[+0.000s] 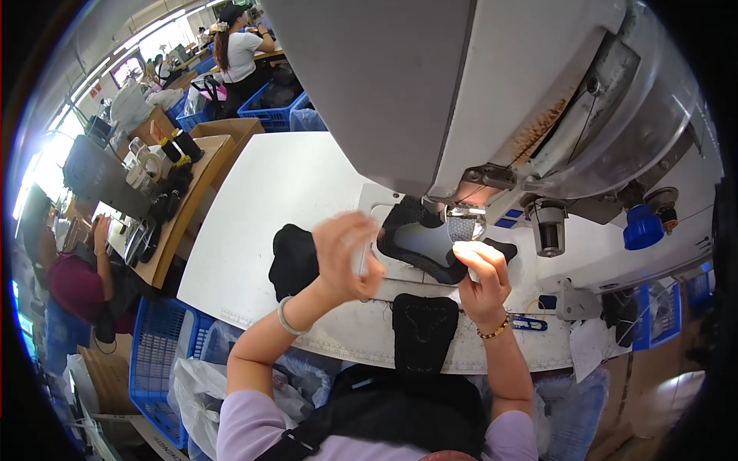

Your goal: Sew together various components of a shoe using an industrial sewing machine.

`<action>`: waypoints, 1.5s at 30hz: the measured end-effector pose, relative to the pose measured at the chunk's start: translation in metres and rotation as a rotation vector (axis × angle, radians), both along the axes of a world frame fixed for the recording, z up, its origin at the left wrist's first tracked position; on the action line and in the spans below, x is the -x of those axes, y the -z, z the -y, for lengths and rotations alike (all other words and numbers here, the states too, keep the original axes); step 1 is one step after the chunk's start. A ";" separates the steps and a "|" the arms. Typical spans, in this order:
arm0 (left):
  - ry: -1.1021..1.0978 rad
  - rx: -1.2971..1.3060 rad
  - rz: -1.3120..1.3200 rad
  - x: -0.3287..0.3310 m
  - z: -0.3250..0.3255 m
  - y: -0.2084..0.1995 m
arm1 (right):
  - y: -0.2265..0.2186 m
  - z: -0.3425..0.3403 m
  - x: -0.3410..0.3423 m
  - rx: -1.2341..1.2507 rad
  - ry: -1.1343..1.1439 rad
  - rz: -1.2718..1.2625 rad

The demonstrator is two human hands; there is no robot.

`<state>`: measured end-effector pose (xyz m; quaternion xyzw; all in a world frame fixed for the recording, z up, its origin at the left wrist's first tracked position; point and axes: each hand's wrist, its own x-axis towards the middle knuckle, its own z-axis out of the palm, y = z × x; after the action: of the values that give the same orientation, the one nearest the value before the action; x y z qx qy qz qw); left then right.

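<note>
A black curved fabric piece [421, 261] with a pale open middle lies on the sewing machine's bed, partly under the sewing head [465, 223]. My right hand [486, 283] pinches its edge in front of the needle area, fingers closed together. To the left of that piece, my left hand [346, 257] is raised over the white table [238, 223]; its curled fingers are smeared by motion, so whether they hold anything is unclear. Another black fabric piece [424, 332], with a stitched outline, lies at the table's front edge. More black fabric [294, 263] sits left of my left hand.
Blue thread snips [529, 323] lie right of my right wrist. The machine's large grey arm [400, 84] looms above. A blue crate [165, 361] stands at lower left, near a wooden workbench [181, 223] with black thread cones [187, 144]. Other people sit at the left and far back.
</note>
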<state>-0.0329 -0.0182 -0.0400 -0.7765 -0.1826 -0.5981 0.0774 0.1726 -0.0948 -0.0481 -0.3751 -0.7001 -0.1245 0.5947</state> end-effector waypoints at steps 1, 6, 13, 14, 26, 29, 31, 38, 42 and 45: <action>-0.040 -0.108 -0.142 -0.002 0.005 -0.003 | 0.000 0.001 -0.001 0.006 0.001 0.009; 0.006 -0.260 -0.450 -0.025 0.016 -0.028 | -0.001 0.002 -0.001 0.007 0.005 0.007; 0.118 -0.261 -0.384 -0.035 0.020 -0.045 | -0.016 0.008 -0.017 -0.063 0.073 0.217; 0.105 -0.262 -0.392 -0.036 0.021 -0.046 | -0.018 0.008 -0.020 -0.068 0.075 0.218; 0.152 -0.195 -0.449 -0.032 0.010 -0.046 | -0.025 0.006 -0.022 -0.001 0.034 0.242; 0.161 -0.207 -0.430 -0.033 0.002 -0.046 | -0.028 0.004 -0.020 0.007 0.050 0.243; 0.189 -0.198 -0.411 -0.034 -0.003 -0.048 | -0.028 0.005 -0.018 0.009 0.061 0.249; 0.290 -0.058 -0.390 -0.031 -0.019 -0.037 | -0.028 0.012 0.001 0.054 0.276 0.343; 0.367 0.099 -0.296 -0.028 -0.025 -0.029 | -0.029 0.010 0.011 0.049 0.297 0.345; 0.399 0.137 -0.200 -0.033 -0.029 -0.022 | -0.032 0.012 0.015 0.071 0.287 0.305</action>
<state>-0.0001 0.0104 -0.0177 -0.8561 -0.0571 -0.5078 -0.0775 0.1576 -0.1070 -0.0160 -0.4686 -0.7254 -0.2387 0.4442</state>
